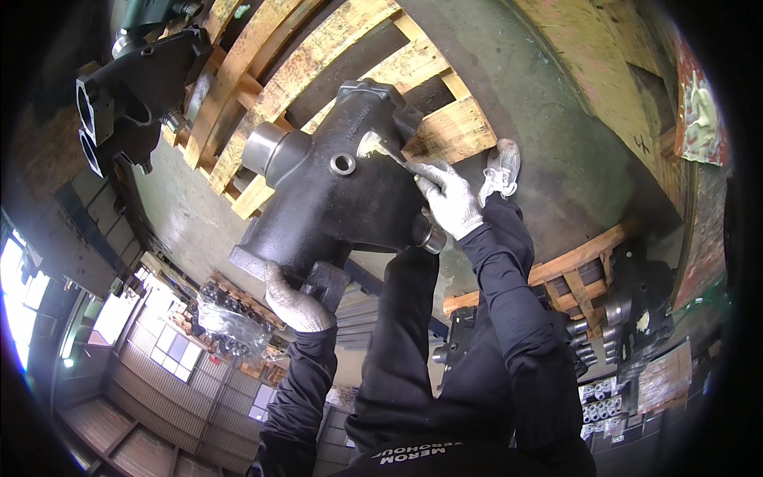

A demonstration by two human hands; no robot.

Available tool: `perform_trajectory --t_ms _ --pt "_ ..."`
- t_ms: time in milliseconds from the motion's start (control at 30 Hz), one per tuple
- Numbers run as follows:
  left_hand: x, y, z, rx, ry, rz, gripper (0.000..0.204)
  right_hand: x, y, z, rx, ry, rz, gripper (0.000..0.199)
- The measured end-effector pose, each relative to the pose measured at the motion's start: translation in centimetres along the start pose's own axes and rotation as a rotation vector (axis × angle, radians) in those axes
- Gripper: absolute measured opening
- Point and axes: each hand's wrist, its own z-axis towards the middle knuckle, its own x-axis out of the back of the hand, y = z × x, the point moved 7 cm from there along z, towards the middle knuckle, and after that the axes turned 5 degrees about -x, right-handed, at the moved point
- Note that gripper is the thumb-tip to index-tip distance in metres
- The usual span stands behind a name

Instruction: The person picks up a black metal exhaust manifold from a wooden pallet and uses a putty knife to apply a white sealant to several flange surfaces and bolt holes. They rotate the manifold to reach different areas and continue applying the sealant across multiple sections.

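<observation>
A large black metal casting (326, 179) with a bright machined round end and a threaded hole stands tilted in front of me. A cream patch of putty (370, 145) is smeared on its upper face. My right hand (447, 197), in a light grey glove, is closed round a thin putty knife (391, 153) whose blade touches the patch; its handle is mostly hidden by the fingers. My left hand (296, 302), gloved alike, grips the flange at the casting's lower left end, with the fingertips partly hidden.
Wooden pallet (381, 67) lies beyond the casting. More black castings (135, 95) stand at the far left. A red-edged board smeared with putty (701, 111) lies at the far right. Behind my legs are another pallet (576, 278) and several metal parts. My shoe (501, 168) rests near the pallet.
</observation>
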Motion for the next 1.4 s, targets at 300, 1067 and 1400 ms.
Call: perform_trajectory --t_ms 300,1067,1400 --pt "0.1 -0.1 0.1 -0.025 -0.022 -0.009 0.039 -0.6 0.1 3.6 0.006 -0.031 0.010 0.026" --pt "0.3 -0.3 0.2 0.037 -0.045 0.026 0.042 -1.7 -1.7 0.9 0.205 0.087 -0.238 0.031" --pt "-0.6 0.4 -0.5 -0.029 -0.020 -0.016 0.033 -1.3 -2.4 -1.6 0.232 0.017 -0.276 0.035"
